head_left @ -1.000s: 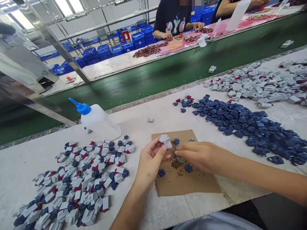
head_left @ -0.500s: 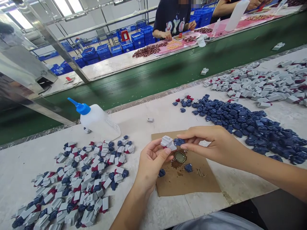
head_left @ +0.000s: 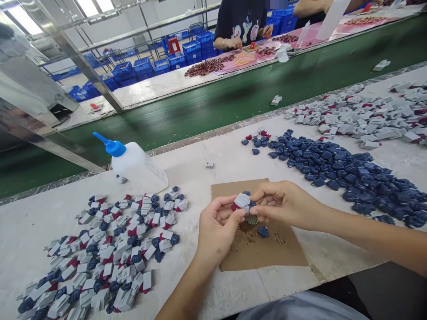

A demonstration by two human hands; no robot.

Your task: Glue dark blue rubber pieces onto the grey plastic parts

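Observation:
My left hand (head_left: 218, 224) pinches a grey and dark red plastic piece (head_left: 242, 202) between thumb and fingers. My right hand (head_left: 278, 200) is closed on a dark blue piece (head_left: 252, 205), which touches the right side of the grey one. Both hands are above a brown cardboard sheet (head_left: 280, 253). Partly hidden below them, a round bottle cap (head_left: 251, 219) sits on a wet patch of the cardboard. A loose blue piece (head_left: 263, 231) lies nearby, and another blue bit (head_left: 246, 193) shows just behind the grey piece.
Joined grey, red and blue pieces (head_left: 110, 255) spread across the left. A white squeeze bottle (head_left: 138, 166) with blue nozzle stands behind them. Blue pieces (head_left: 320, 162) and grey pieces (head_left: 370, 115) are heaped right. Past the green conveyor belt (head_left: 200, 109), a co-worker's hand (head_left: 236, 43) is over small parts.
The blue piece in my right hand has come against the grey piece, and my hands are closer together. The grey piece has turned, showing more red. Grey parts on the belt have shifted slightly left.

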